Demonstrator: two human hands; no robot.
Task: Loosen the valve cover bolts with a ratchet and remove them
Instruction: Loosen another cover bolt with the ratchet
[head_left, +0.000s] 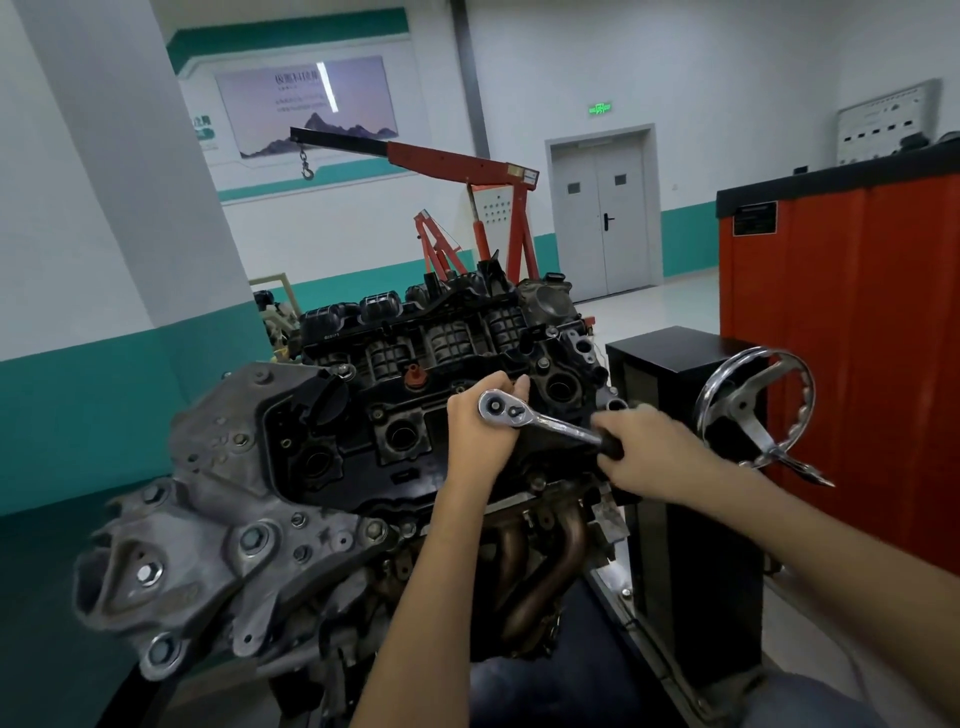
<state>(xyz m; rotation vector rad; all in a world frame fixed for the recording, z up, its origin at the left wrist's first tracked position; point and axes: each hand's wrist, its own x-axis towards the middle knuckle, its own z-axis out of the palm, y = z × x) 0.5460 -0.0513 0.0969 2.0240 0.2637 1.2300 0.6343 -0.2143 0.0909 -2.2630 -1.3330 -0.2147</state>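
Press the ratchet (545, 423) head, cupped in the left hand (478, 441), squarely onto the hidden bolt near the valve cover's (358, 415) right end; swing the handle, clenched by right hand (649, 452) fingers, in short steady arcs.

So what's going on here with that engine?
A person is working on the black valve cover of an engine with a ratchet. The right hand grips the handle. The left hand curls around the ratchet's head, steadying it on the cover. The bolt underneath is hidden, so how loose it is can't be told.
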